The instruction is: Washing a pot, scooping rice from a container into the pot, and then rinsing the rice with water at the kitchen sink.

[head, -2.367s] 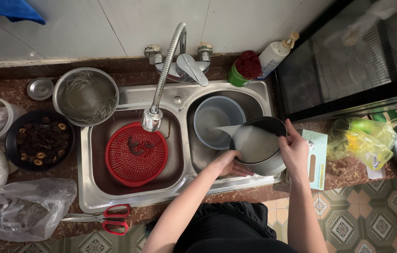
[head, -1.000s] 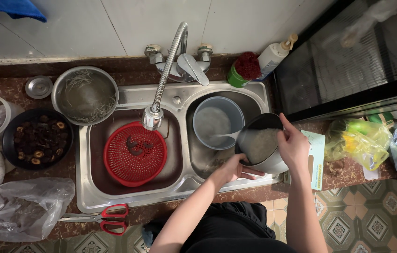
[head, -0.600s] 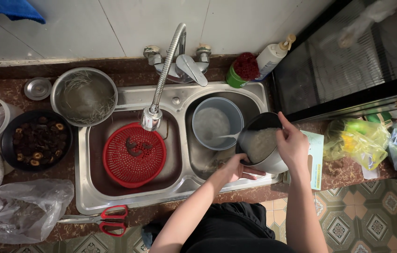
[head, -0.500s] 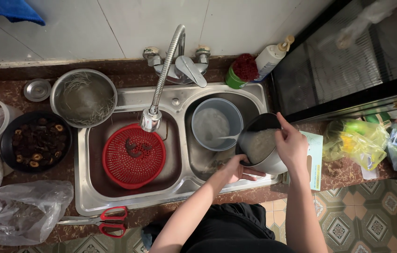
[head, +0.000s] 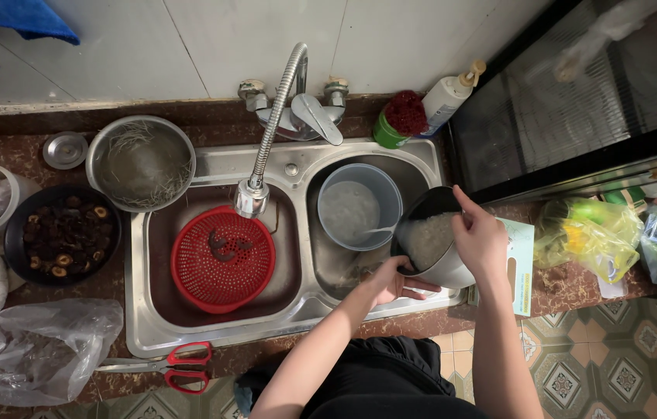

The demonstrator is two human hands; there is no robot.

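A dark pot with white rice inside is tilted toward the left over the right basin of the steel sink. My right hand grips its right rim and side. My left hand holds it from below at the lower left edge. A thin stream of cloudy water runs from the pot's lip into a grey plastic tub standing in the same basin.
A red colander sits in the left basin under the flexible tap. On the left counter are a steel bowl, a dark bowl of dried mushrooms, plastic bags and red scissors. Bagged vegetables lie on the right.
The pot has been tipped steeper and held closer over the grey tub, and my left hand has shifted from the pot's side to underneath it. Water keeps pouring out.
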